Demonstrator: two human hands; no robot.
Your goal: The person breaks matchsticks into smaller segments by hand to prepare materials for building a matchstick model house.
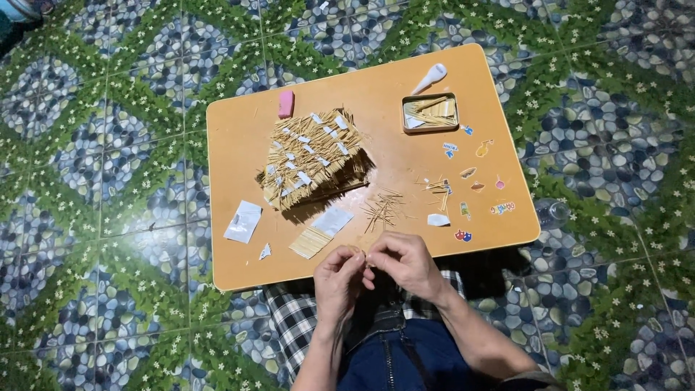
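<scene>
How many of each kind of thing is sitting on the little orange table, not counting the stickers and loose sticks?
Big pile of wrapped stick bundles: 1
Pink eraser-like block: 1
White tube: 1
Small tin tray of sticks: 1
Flat stick bundle with white paper: 1
Loose white paper pieces: 3
Total: 8

Sitting on table (pixel 239 145): stick pile (pixel 311 156) well beyond fingers (pixel 365 262), to their left; loose sticks (pixel 381 208) just beyond fingertips; tin (pixel 430 113) lying far beyond, right; paper slip (pixel 243 221) lying well left; eraser (pixel 286 103) behind pile.
</scene>
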